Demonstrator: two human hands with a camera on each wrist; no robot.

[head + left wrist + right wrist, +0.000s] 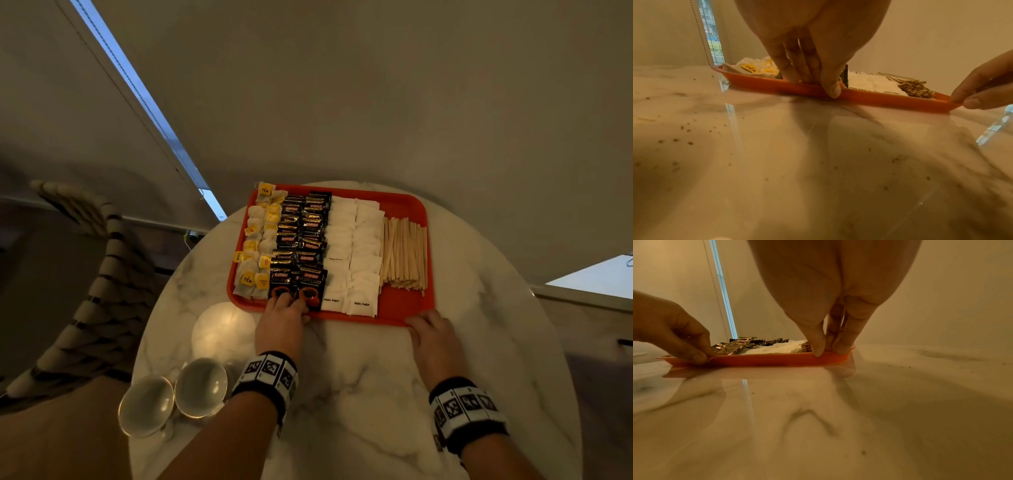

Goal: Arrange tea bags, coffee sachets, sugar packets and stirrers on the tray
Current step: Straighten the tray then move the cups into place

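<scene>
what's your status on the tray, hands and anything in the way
Left hand pinches tray near edge at the coffee sachets. Right hand pinches near right corner. Tray fully stocked. Nothing blocking.

On the surface (359, 394), the tray (407, 205) carries, left to right, tea bags (255, 246), coffee sachets (301, 240), sugar packets (356, 253) and stirrers (406, 253). Two glasses (174, 397) stand near-left of it.

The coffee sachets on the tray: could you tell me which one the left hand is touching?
The left hand touches the nearest sachet of the left coffee column, at the tray's front edge beside the tea bags; the others lie farther back or to the right.
</scene>
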